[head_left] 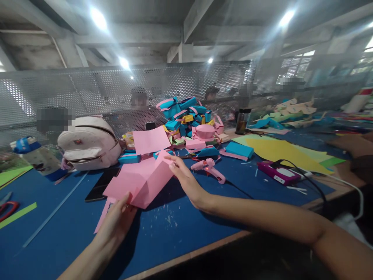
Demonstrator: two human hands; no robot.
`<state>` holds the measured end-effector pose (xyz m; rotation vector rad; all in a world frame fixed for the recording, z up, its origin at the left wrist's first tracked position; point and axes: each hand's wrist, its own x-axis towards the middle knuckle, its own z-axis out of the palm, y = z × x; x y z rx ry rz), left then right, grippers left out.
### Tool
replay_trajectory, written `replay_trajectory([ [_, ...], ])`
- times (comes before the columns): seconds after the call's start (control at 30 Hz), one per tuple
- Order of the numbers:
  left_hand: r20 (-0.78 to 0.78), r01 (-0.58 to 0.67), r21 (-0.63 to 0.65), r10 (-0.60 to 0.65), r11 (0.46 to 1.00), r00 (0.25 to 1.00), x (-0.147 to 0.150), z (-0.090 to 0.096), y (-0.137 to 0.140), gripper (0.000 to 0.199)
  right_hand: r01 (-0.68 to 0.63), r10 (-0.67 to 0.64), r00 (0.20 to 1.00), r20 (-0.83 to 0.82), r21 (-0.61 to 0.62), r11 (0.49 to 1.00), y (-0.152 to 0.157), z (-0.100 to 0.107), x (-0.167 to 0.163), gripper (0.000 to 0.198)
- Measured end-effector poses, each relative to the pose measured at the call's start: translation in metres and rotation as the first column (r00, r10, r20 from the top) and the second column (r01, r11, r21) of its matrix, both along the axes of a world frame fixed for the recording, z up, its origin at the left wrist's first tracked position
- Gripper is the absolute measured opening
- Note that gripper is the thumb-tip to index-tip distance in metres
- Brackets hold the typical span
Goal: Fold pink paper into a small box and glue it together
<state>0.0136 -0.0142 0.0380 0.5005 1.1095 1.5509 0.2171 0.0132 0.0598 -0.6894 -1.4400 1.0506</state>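
A folded sheet of pink paper is held up over the blue table by both hands. My left hand pinches its lower left edge, the fingertips partly behind the paper. At the upper right corner, my right hand is closed on the same sheet with thumb and fingers. Another pink sheet leans against the pile behind. A pink strip lies by my left hand. Just right of my right hand rests a pink glue gun with a small orange light.
Blue, pink and yellow paper pieces are heaped behind. A pale backpack, a bottle, a black tablet and red-handled scissors are left. Right are yellow sheets and a purple power device with cables. A perforated metal screen stands behind.
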Motion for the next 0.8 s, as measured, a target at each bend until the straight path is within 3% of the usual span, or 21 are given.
replay_trajectory([
  [0.13,-0.084,0.059,0.184,-0.045,0.981,0.996,-0.004,0.007,0.006,0.024,0.062,-0.062,0.998,0.022,-0.023,0.998,-0.014,-0.005,0.013,0.025],
  [0.27,-0.196,0.059,0.118,-0.035,0.991,0.98,-0.012,0.019,-0.003,0.028,0.129,-0.131,0.99,0.054,0.049,0.991,-0.025,0.0,0.034,0.024],
  [0.37,-0.273,0.075,0.148,-0.032,0.986,0.961,-0.022,0.027,-0.007,0.025,0.146,-0.162,0.982,0.101,0.149,0.978,-0.027,0.01,0.045,0.027],
  [0.5,-0.346,0.151,0.118,-0.102,0.981,0.933,-0.031,0.033,-0.003,0.049,0.075,-0.15,0.95,0.275,0.264,0.962,-0.019,0.02,0.049,0.034],
  [0.63,-0.366,0.168,0.095,-0.123,0.981,0.923,-0.027,0.035,0.004,0.04,-0.081,0.009,0.899,0.437,0.147,0.986,0.001,0.01,0.044,0.038],
  [0.73,-0.389,0.203,0.096,-0.15,0.975,0.909,-0.02,0.035,0.008,0.035,-0.044,-0.029,0.83,0.556,0.118,0.992,0.017,-0.002,0.039,0.019],
  [0.8,-0.398,0.233,0.098,-0.176,0.968,0.901,-0.017,0.035,0.009,0.034,-0.023,-0.064,0.783,0.619,0.131,0.991,0.023,-0.007,0.037,0.029],
])
